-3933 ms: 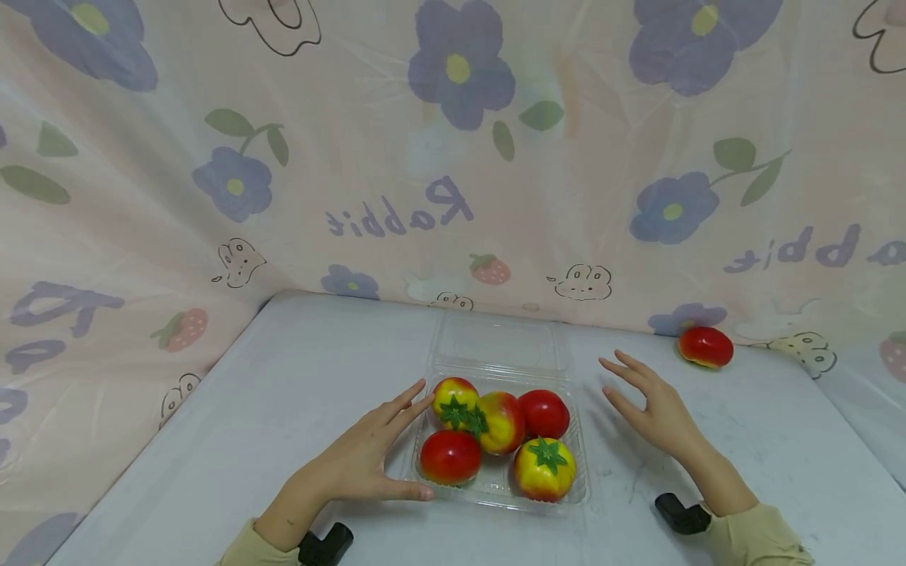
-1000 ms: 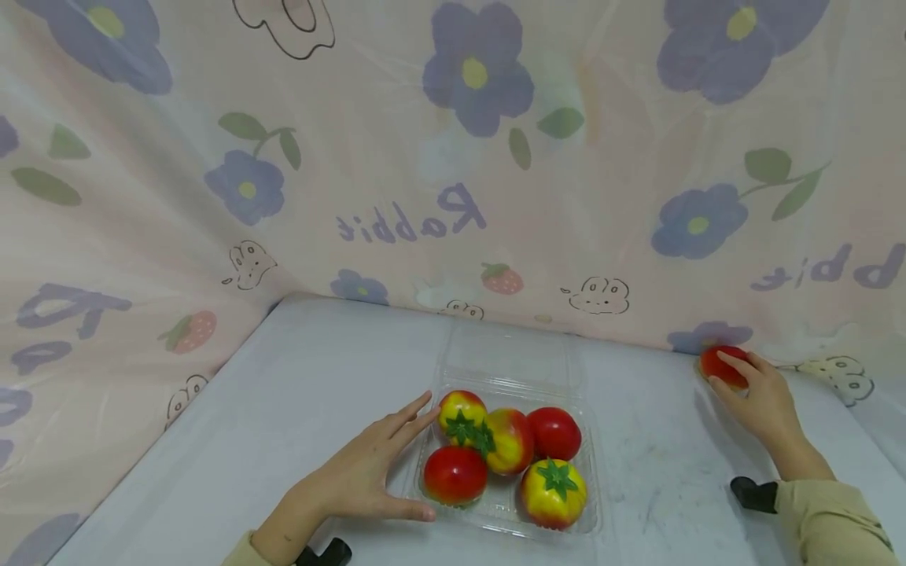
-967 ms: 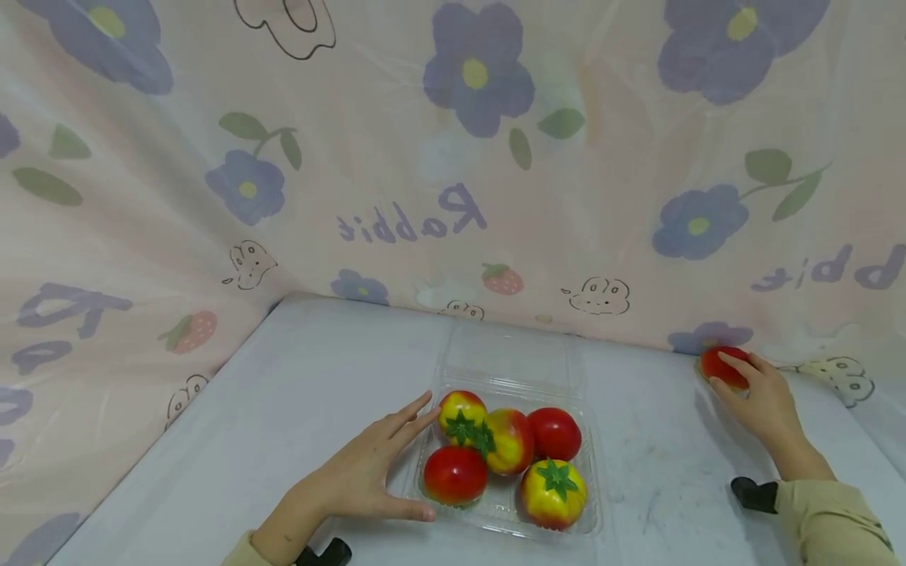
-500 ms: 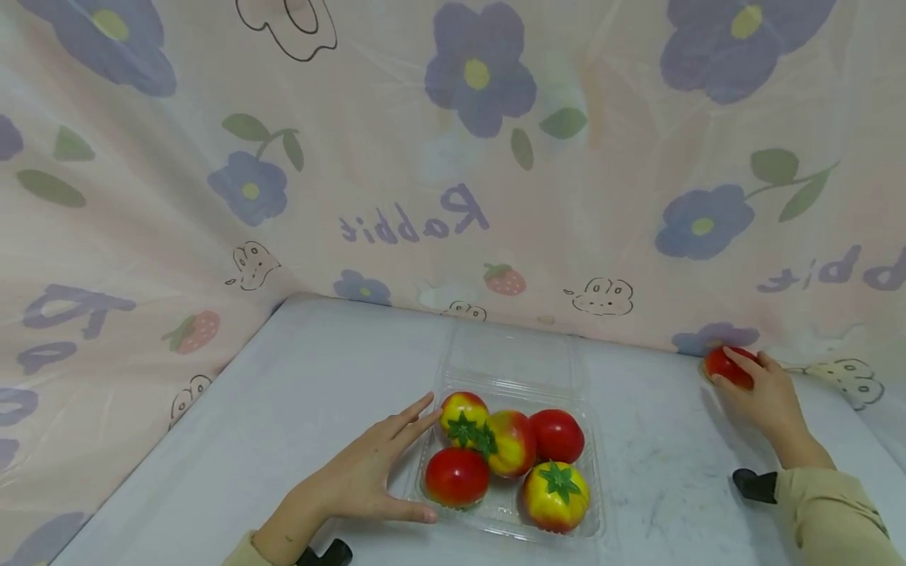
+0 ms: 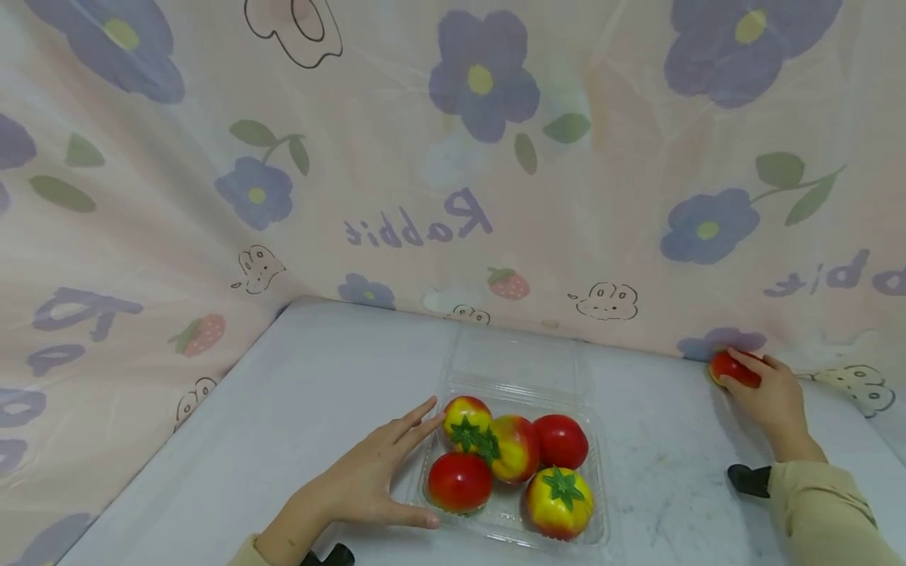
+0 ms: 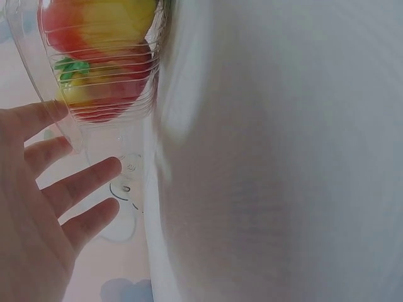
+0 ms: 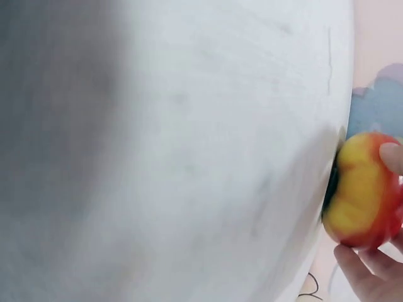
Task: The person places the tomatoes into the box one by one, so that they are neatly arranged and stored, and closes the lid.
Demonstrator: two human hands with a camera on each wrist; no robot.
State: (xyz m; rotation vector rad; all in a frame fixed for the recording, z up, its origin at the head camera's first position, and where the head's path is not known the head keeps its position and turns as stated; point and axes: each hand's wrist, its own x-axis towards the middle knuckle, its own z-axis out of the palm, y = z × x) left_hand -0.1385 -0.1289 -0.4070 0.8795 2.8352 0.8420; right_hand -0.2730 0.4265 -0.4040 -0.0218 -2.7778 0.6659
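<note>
At the back right of the table, my right hand [image 5: 775, 397] grips a red and yellow toy tomato [image 5: 736, 369], thumb on the near side and fingers over the far side. In the right wrist view the tomato [image 7: 359, 195] has its dark green leafy end towards the tabletop; whether it touches cannot be told. My left hand [image 5: 368, 479] is spread, fingers extended, along the left side of a clear plastic clamshell box [image 5: 602, 503]. In the left wrist view its fingertips [image 6: 58, 112] meet the box's rim. Several red and yellow tomatoes [image 5: 460, 481] sit inside.
The box's transparent lid [image 5: 520, 365] is folded back flat towards the rear. A printed cloth [image 5: 396, 141] hangs behind the white table [image 5: 340, 354] and along its left side. Black wrist devices [image 5: 749, 481] are at both wrists.
My right hand has gone from beside the box to the back right and taken hold of the tomato there. The left hand has stayed by the box. The head view has shifted slightly.
</note>
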